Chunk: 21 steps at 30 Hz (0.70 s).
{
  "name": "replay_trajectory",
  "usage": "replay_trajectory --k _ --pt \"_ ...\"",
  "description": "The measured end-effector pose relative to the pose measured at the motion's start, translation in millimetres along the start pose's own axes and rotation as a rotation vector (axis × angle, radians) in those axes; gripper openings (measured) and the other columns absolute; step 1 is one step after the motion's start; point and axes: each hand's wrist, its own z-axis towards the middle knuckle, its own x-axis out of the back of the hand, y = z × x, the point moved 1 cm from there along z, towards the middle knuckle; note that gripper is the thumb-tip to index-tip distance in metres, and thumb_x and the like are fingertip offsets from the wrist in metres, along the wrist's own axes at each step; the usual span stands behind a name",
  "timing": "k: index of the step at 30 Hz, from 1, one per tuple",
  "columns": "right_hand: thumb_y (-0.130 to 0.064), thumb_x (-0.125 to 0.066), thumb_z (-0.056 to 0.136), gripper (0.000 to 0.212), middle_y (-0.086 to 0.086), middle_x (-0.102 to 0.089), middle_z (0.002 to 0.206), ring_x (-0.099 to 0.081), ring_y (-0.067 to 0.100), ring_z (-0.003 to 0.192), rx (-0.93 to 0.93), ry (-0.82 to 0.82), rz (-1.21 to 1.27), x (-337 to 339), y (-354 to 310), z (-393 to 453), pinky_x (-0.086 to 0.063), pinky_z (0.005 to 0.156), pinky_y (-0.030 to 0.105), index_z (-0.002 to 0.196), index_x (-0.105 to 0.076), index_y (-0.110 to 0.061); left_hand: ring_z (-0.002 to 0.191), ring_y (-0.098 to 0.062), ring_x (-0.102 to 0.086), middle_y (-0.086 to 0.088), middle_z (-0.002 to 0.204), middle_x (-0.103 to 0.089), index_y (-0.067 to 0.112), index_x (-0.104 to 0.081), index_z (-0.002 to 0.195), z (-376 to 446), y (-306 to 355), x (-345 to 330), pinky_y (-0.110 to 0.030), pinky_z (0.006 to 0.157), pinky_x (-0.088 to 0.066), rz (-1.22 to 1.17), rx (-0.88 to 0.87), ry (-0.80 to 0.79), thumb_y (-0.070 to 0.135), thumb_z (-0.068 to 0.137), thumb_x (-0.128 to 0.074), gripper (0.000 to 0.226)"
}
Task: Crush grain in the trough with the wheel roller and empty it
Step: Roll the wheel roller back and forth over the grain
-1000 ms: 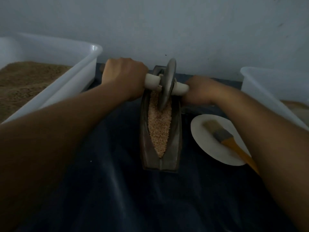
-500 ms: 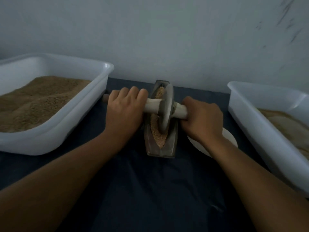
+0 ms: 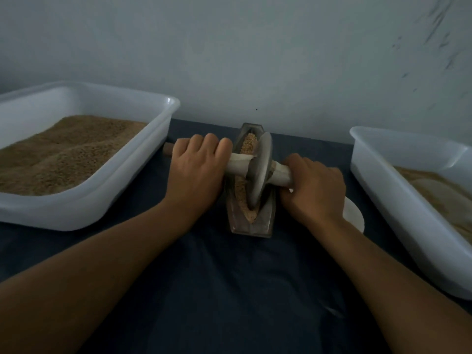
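Observation:
A narrow boat-shaped metal trough [image 3: 265, 221] stands on the dark cloth at the centre, filled with pale grain [image 3: 249, 143]. The grey wheel roller [image 3: 259, 172] sits upright in the trough near its middle, its disc sunk into the grain. A wooden axle runs through the disc. My left hand [image 3: 196, 172] grips the axle's left side, its brown end poking out past the knuckles. My right hand [image 3: 315, 190] grips the axle's right side. Both hands sit close against the trough's flanks.
A white plastic tub [image 3: 86, 213] of brown grain stands at the left. A second white tub [image 3: 398, 200] with paler meal stands at the right. A white plate [image 3: 353, 213] lies partly hidden behind my right hand. A wall rises just behind the trough.
The wheel has rolled from the trough's far end toward me, to its middle and slightly past. Both hands came back with it. The view pulled back, showing both tubs.

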Motion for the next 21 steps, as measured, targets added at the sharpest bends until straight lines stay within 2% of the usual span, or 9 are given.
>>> replay_trajectory --k 4,7,9,13,15,17,18,21 --pt "-0.037 -0.068 0.077 0.018 -0.011 -0.050 0.064 -0.045 0.019 0.055 -0.022 -0.031 -0.118 -10.6 3.9 17.4 -0.023 0.059 0.031 0.085 -0.054 -0.030 0.072 -0.025 -0.047 -0.005 0.081 -0.052 0.016 -0.049 0.091 9.5 -3.8 -15.0 -0.040 0.069 -0.036 0.011 0.030 -0.061 0.021 0.090 -0.058 0.010" --pt "-0.042 -0.064 0.079 0.017 -0.012 -0.040 0.058 -0.036 0.016 0.049 -0.092 -0.168 -0.166 -22.5 12.2 34.5 -0.018 0.051 0.027 0.083 -0.053 -0.030 0.070 -0.026 -0.051 -0.004 0.079 -0.055 0.018 -0.049 0.089 25.9 -6.8 -25.1 -0.038 0.068 -0.034 0.035 0.010 -0.187 0.023 0.083 -0.068 0.020" --pt "-0.049 -0.060 0.080 0.017 -0.011 -0.046 0.063 -0.030 0.011 0.050 -0.104 -0.283 -0.166 -28.7 17.3 51.0 -0.018 0.049 0.025 0.082 -0.052 -0.033 0.069 -0.025 -0.053 -0.003 0.080 -0.057 0.019 -0.052 0.091 38.4 -8.9 -33.1 -0.037 0.067 -0.033 0.050 0.020 -0.293 0.026 0.083 -0.071 0.022" --pt "-0.050 -0.066 0.073 0.020 -0.009 -0.055 0.070 -0.044 0.010 0.056 -0.060 -0.485 -0.132 -37.8 26.1 85.7 -0.027 0.049 0.024 0.076 -0.060 -0.031 0.068 -0.021 -0.046 -0.003 0.082 -0.059 0.019 -0.059 0.100 61.3 -13.8 -51.4 -0.037 0.067 -0.034 0.078 0.074 -0.457 0.031 0.089 -0.070 0.020" --pt "-0.050 -0.069 0.076 0.022 -0.010 -0.055 0.072 -0.047 0.009 0.059 -0.039 -0.582 -0.116 -43.1 30.6 98.3 -0.030 0.050 0.023 0.081 -0.063 -0.030 0.071 -0.023 -0.051 -0.007 0.090 -0.065 0.019 -0.063 0.104 72.0 -14.9 -56.7 -0.037 0.065 -0.038 0.095 0.077 -0.536 0.032 0.089 -0.069 0.021" --pt "-0.048 -0.072 0.077 0.021 -0.009 -0.055 0.074 -0.050 0.009 0.062 -0.040 -0.694 -0.050 -47.4 34.4 107.7 -0.033 0.051 0.024 0.084 -0.063 -0.031 0.076 -0.027 -0.058 -0.008 0.089 -0.064 0.018 -0.065 0.104 82.6 -16.1 -59.6 -0.037 0.064 -0.039 0.098 0.070 -0.588 0.031 0.087 -0.071 0.023" --pt "-0.046 -0.074 0.078 0.020 -0.008 -0.057 0.075 -0.053 0.010 0.064 -0.052 -0.749 -0.006 -48.4 35.7 110.8 -0.034 0.052 0.025 0.082 -0.062 -0.031 0.073 -0.026 -0.057 -0.007 0.082 -0.060 0.018 -0.065 0.104 87.4 -16.5 -60.1 -0.037 0.064 -0.038 0.097 0.066 -0.612 0.031 0.084 -0.072 0.024" --pt "-0.041 -0.077 0.079 0.021 -0.004 -0.062 0.078 -0.058 0.013 0.067 -0.061 -0.847 0.067 -49.9 37.0 117.7 -0.037 0.054 0.026 0.075 -0.060 -0.030 0.057 -0.017 -0.037 0.000 0.066 -0.039 0.018 -0.063 0.101 97.2 -19.4 -62.5 -0.038 0.062 -0.036 0.071 0.058 -0.673 0.032 0.080 -0.074 0.027"
